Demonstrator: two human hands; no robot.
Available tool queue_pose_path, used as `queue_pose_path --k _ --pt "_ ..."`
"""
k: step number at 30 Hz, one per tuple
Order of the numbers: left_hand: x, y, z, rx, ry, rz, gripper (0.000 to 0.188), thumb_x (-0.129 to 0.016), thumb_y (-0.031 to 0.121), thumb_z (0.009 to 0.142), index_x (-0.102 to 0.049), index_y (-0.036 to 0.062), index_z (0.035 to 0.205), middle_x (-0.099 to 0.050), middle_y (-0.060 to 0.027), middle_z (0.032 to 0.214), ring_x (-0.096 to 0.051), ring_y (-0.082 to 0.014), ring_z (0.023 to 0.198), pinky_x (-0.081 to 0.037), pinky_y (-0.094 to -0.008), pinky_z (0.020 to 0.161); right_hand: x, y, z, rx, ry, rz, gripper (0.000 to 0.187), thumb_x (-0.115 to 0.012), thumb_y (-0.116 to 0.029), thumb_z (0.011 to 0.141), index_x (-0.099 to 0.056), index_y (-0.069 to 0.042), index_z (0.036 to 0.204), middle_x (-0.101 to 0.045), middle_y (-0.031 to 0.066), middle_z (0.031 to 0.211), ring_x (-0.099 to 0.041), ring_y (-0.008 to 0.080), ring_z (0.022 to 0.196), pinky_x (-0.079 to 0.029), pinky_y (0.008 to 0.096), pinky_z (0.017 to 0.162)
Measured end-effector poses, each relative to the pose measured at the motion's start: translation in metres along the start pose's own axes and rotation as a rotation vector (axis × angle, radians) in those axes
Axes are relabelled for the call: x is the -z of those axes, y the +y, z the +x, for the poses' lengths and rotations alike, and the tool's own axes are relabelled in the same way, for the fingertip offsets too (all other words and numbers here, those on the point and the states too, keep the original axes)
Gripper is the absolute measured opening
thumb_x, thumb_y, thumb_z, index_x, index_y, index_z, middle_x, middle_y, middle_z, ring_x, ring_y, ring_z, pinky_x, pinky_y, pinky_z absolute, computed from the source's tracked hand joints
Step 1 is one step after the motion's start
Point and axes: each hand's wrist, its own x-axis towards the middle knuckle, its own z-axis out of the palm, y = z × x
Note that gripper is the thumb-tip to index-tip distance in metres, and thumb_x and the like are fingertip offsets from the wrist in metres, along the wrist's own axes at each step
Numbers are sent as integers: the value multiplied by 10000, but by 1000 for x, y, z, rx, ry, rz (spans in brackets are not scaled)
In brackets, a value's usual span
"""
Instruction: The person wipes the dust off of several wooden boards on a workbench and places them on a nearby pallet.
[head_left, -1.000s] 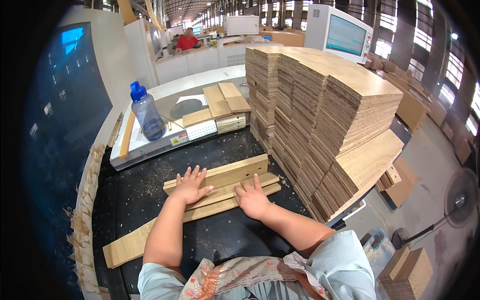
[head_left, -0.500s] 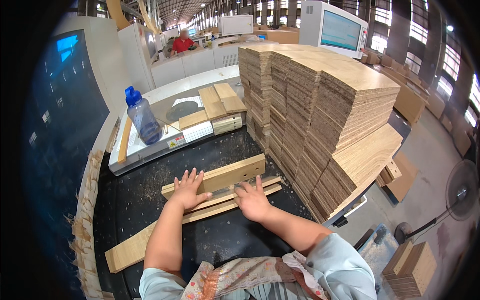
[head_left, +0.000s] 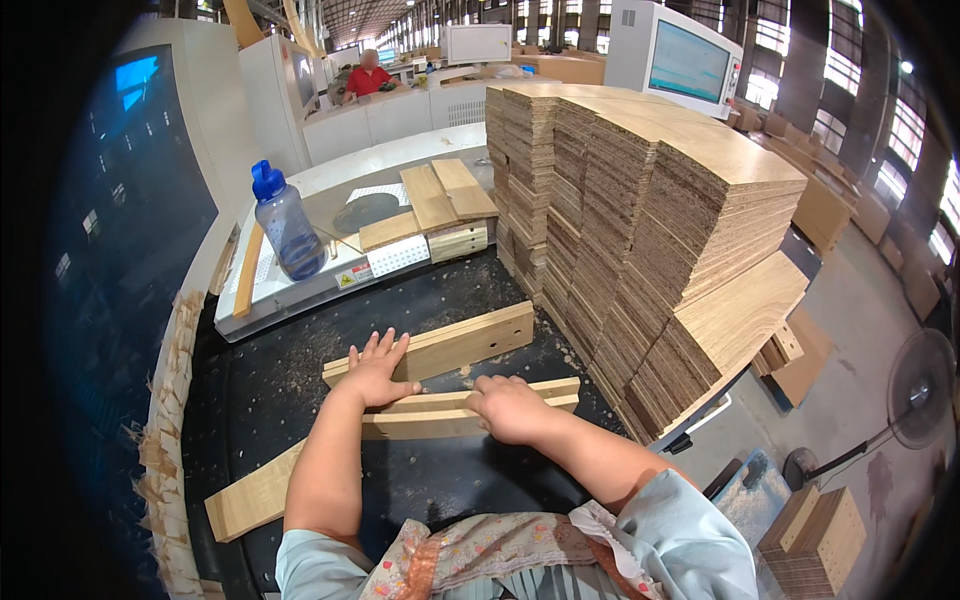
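Left hand (head_left: pixel 372 375): open, splayed against the far boards (head_left: pixel 460 345), which stand on edge on the black table (head_left: pixel 430 490). Right hand (head_left: pixel 508 410): curled, gripping the near boards (head_left: pixel 425 427), between far boards and patterned apron (head_left: pixel 490 540).

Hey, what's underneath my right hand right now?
The nearer wooden boards are under your right hand, showing either side of it. The black tabletop shows around them. Whatever the hand directly covers can't be seen.
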Motion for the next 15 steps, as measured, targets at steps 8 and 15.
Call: queue_pose_path --k 8,15 --pt "-2 6 -11 -14 43 23 1066 -736 539 686 -148 221 1517 -62 -119 1582 -32 -320 1457 -22 -551 1142 6 -3 5 206 46 97 385 -638 -160 798 -544 -107 1168 -538 129 1208 -527 326 1118 -425 438 913" --pt "-5 6 -11 -19 68 26 1031 -708 564 705 -168 223 1514 -71 -131 1580 -27 -326 1457 -2 -548 1139 12 14 63 -89 213 -73 585 -616 -221 841 -403 -25 1349 -404 166 1394 -358 334 1323 -323 508 1054"
